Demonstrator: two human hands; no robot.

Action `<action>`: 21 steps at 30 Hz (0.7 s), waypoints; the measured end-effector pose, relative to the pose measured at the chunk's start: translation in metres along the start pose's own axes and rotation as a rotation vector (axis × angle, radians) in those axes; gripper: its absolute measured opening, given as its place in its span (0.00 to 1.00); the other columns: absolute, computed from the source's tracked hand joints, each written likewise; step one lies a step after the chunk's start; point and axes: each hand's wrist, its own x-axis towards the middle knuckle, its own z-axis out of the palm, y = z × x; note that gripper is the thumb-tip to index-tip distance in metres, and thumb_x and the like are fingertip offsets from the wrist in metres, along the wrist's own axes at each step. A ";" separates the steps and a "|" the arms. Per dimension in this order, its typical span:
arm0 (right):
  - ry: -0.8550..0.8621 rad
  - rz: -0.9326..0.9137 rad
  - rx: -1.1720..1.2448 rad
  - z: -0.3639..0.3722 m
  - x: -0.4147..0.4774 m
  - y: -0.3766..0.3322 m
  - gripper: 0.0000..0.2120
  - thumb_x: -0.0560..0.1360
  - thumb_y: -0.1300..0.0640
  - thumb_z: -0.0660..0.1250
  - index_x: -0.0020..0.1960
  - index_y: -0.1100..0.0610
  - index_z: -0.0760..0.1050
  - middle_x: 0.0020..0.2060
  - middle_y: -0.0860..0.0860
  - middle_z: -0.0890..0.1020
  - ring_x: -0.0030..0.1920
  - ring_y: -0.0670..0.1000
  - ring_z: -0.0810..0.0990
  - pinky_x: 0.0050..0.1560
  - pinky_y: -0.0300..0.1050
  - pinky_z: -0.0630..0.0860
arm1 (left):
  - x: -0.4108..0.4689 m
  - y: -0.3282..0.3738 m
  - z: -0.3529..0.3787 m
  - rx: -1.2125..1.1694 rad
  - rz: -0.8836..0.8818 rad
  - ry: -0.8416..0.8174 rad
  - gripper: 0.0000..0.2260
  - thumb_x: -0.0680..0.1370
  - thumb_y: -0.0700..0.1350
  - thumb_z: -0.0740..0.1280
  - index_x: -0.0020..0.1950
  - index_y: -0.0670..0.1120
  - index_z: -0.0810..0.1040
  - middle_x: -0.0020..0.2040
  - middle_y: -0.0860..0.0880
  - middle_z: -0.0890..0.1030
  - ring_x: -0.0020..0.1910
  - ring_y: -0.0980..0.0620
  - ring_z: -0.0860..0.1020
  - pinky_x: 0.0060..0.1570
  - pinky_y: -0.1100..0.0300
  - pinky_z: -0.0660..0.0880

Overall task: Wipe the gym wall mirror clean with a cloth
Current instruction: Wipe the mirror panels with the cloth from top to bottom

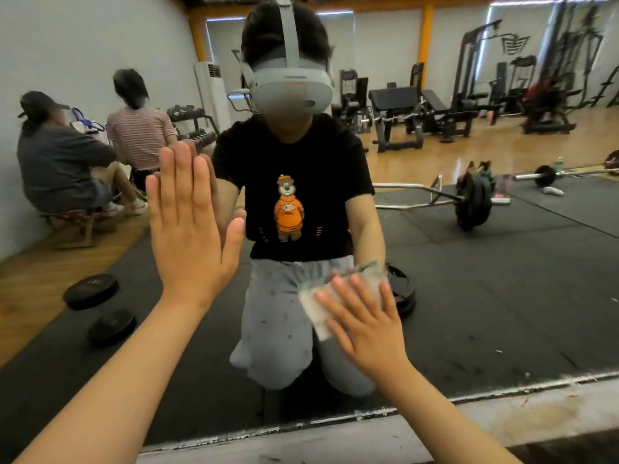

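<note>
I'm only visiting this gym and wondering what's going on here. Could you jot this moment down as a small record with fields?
place: gym floor, facing a wall mirror
left hand: flat against the glass, fingers straight, holding nothing
right hand: fingers spread, pressing a cloth against the glass
cloth: pale, crumpled, low on the mirror
seen in the reflection: the kneeling person, weight plates, a barbell, machines, two seated people
below the mirror: a dusty, scuffed ledge

Two hands (192,229) (366,329), one cloth (318,304), one wall mirror (502,296)
</note>
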 end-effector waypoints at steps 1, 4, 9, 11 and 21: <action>0.048 0.049 0.001 -0.006 0.020 0.007 0.25 0.84 0.46 0.49 0.80 0.43 0.51 0.81 0.45 0.48 0.80 0.48 0.47 0.78 0.55 0.41 | 0.000 0.000 0.000 0.002 -0.004 -0.003 0.31 0.84 0.55 0.49 0.79 0.34 0.50 0.78 0.32 0.53 0.79 0.47 0.41 0.78 0.45 0.42; 0.179 0.225 0.033 -0.038 0.099 0.038 0.24 0.84 0.46 0.51 0.80 0.48 0.55 0.80 0.50 0.53 0.80 0.51 0.47 0.78 0.59 0.43 | 0.000 0.000 -0.004 -0.007 -0.014 -0.029 0.32 0.84 0.55 0.51 0.79 0.36 0.48 0.79 0.33 0.52 0.79 0.48 0.40 0.78 0.47 0.41; 0.262 0.320 0.027 -0.074 0.167 0.070 0.25 0.84 0.48 0.52 0.79 0.51 0.57 0.78 0.56 0.60 0.79 0.58 0.55 0.77 0.64 0.49 | -0.007 0.021 -0.016 -0.124 -0.111 -0.038 0.32 0.81 0.50 0.57 0.79 0.35 0.49 0.80 0.36 0.50 0.80 0.45 0.43 0.78 0.46 0.42; 0.282 0.311 0.008 -0.066 0.153 0.069 0.24 0.84 0.48 0.51 0.79 0.52 0.59 0.78 0.57 0.61 0.78 0.58 0.56 0.76 0.65 0.51 | -0.018 0.037 -0.016 -0.155 -0.071 -0.046 0.32 0.81 0.49 0.56 0.79 0.35 0.48 0.80 0.36 0.49 0.80 0.45 0.43 0.78 0.46 0.42; 0.119 0.104 -0.065 0.011 -0.049 0.078 0.28 0.83 0.44 0.51 0.81 0.44 0.49 0.81 0.47 0.46 0.80 0.52 0.46 0.78 0.60 0.44 | -0.079 0.075 0.029 -0.159 0.224 -0.071 0.27 0.82 0.50 0.56 0.78 0.44 0.51 0.82 0.51 0.42 0.80 0.50 0.43 0.78 0.51 0.42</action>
